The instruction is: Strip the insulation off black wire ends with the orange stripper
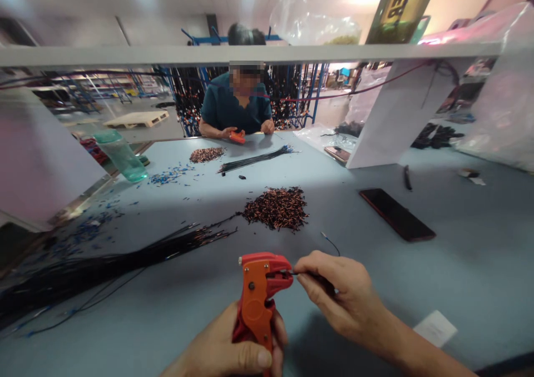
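My left hand (242,346) is wrapped round the grip of a red and orange wire stripper (255,293), its jaws pointing right. Between thumb and forefinger, my right hand (342,291) pinches a thin black wire (295,273) at the mouth of those jaws. Most of that wire is hidden by my fingers; a curved end with a light tip (329,242) shows beyond the hand. Past the tool lies a heap of short black and copper scraps (275,207). To the left stretches a long bundle of black wires (125,266), several with bare copper ends.
Across the table a co-worker (237,102) holds an orange tool (237,137) near another wire bundle (258,159). A black phone (396,214) lies right, a green bottle (120,155) stands left, blue bits (169,174) are scattered nearby. A white shelf (200,55) spans overhead.
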{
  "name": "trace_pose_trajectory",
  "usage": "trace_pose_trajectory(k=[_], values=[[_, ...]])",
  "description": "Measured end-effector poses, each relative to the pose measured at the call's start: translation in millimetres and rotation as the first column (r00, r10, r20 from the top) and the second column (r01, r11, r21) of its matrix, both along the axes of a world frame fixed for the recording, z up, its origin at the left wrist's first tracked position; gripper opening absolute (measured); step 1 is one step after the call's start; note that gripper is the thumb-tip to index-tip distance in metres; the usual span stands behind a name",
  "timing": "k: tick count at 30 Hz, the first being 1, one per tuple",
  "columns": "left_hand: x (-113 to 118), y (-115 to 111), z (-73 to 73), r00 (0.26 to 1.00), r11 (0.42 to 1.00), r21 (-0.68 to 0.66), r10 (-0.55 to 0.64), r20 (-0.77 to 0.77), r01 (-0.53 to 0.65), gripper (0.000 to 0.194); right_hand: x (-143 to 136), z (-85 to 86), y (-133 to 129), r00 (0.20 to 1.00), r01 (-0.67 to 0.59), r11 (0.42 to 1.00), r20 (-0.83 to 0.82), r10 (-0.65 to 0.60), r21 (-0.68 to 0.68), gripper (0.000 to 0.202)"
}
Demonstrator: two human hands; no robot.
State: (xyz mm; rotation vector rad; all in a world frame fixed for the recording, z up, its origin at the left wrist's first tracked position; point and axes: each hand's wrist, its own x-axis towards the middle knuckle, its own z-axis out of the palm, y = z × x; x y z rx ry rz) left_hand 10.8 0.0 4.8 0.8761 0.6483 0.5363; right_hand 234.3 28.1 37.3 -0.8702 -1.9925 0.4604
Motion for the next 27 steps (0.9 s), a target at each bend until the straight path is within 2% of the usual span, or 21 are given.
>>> trace_pose_trajectory(k=[4,8,17,27], values=[[0.7,-2.0,1.7,1.000,1.000,-0.003,-0.002,-0.004,0.002,0.045,-0.3,-1.1,-0.1,1.000,-0.017,1.000,0.003,0.017,-0.025,0.013],[1.8,-1.7,2.7,1.000,1.000,0.015,0.000,-0.005,0.000,0.043,-1.5,-3.8,1.3,1.000,-0.007,1.000,0.018,0.006,0.009,0.013],[-0.2,1.2,-10.4,0.999,0.999,0.044,-0.031,-0.016,0.032,0.041,-1.8,-11.1,1.7,0.996,0.008,0.996,0.084,-0.015,0.089,0.015],[5.9,-0.8,-7.1,0.996,0.995,0.098,-0.020,-0.090,0.028,0.034,-1.7,-7.1,1.4,0.995,-0.023,0.994,0.100,0.012,0.109,0.018]])
